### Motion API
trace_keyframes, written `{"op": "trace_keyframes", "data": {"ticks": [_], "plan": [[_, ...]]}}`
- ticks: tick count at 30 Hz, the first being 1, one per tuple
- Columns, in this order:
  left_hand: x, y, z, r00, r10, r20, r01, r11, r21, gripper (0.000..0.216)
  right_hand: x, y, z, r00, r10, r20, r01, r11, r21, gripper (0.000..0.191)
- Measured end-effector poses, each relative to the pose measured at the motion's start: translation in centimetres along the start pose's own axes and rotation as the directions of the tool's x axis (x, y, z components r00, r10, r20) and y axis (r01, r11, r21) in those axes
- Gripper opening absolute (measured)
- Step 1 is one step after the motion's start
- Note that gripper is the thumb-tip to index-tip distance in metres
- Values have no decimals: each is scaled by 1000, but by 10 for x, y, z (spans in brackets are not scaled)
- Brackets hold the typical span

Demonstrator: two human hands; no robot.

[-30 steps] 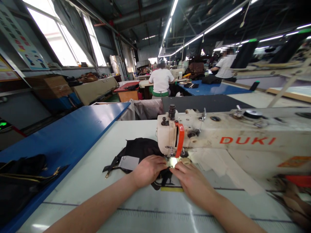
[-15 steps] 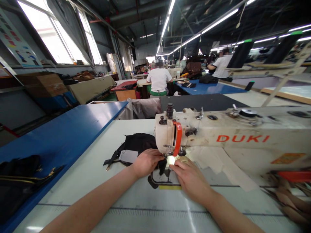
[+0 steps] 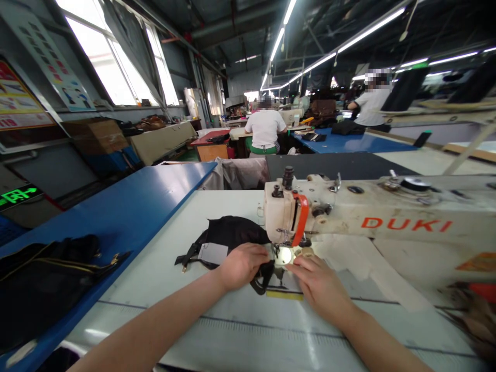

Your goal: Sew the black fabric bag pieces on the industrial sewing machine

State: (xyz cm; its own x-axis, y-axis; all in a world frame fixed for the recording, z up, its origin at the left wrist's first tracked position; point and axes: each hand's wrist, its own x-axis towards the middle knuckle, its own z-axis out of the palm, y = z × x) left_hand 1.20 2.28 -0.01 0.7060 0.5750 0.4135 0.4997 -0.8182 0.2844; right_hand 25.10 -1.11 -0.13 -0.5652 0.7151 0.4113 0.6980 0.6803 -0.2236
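Observation:
A black fabric piece [image 3: 236, 230], which looks like a bag part with a strap, lies left of the sewing machine's [image 3: 282, 209] needle. A pale rectangular patch [image 3: 213, 253] sits on it. My left hand [image 3: 243, 266] is closed on its right edge, fingertips beside the presser foot. Below those fingers a black strap loop [image 3: 264, 281] hangs over the plate edge. My right hand [image 3: 321, 287] rests at the right of the lit needle area, thumb and fingers pressed together. Whatever is between them is too small to make out.
White sheet scraps [image 3: 360, 263] lie under the machine arm. A printed ruler [image 3: 248, 325] runs along the near table. On the blue table [image 3: 155, 199] at left lies a black zippered item [image 3: 58, 279]. A person in white [image 3: 265, 129] sits ahead, back turned.
The view has swung left, so everything appears further right. My left hand has drawn slightly away from the needle, and the strap loop now shows beneath it. My right hand stays near the plate.

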Motion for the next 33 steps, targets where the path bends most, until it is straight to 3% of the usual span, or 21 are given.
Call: {"op": "trace_keyframes", "data": {"ticks": [6,8,10,11,12,13,14,15,19,21,24,26,28,30,33], "plan": [[-58,79,-32,999,-5,43,9,994,-108,29,-1,-32,-3,977,-210,39,207,976,75,32],[-79,101,-47,999,-53,-3,51,987,-152,29,-5,-49,-4,952,-283,120,272,957,101,31],[-102,107,-64,973,-197,-118,177,971,-161,28,-9,-61,-5,930,-313,194,294,948,119,29],[-114,105,-72,926,-312,-214,284,947,-149,26,-10,-65,-5,927,-312,210,292,949,121,28],[-126,99,-79,839,-446,-311,425,895,-137,24,-12,-68,-5,928,-308,208,288,950,118,29],[-137,90,-85,720,-557,-414,562,818,-124,22,-13,-70,-5,933,-302,195,285,952,113,29],[-147,80,-89,624,-635,-455,667,736,-111,20,-13,-71,-4,939,-297,175,282,953,108,29],[-153,71,-92,584,-685,-435,726,681,-97,19,-13,-73,-4,942,-296,158,281,953,109,29],[-155,47,-87,595,-759,-265,774,630,-66,11,-7,-81,-3,949,-268,170,241,957,160,18],[-149,45,-83,588,-763,-268,776,626,-76,11,-5,-85,-6,951,-228,210,188,963,194,16],[-146,47,-82,620,-744,-249,729,663,-171,16,-2,-89,-15,953,-137,270,80,974,213,21],[-150,46,-82,629,-743,-229,702,669,-243,20,5,-93,-21,967,-82,241,34,980,197,21],[-155,44,-82,604,-766,-222,722,643,-255,25,21,-101,-25,988,-68,139,46,987,157,19],[-158,43,-80,564,-793,-229,768,606,-208,25,47,-114,-22,994,-105,38,101,989,105,31],[-157,43,-77,563,-784,-262,785,606,-127,18,95,-135,-5,977,-213,27,209,973,95,41]]}}
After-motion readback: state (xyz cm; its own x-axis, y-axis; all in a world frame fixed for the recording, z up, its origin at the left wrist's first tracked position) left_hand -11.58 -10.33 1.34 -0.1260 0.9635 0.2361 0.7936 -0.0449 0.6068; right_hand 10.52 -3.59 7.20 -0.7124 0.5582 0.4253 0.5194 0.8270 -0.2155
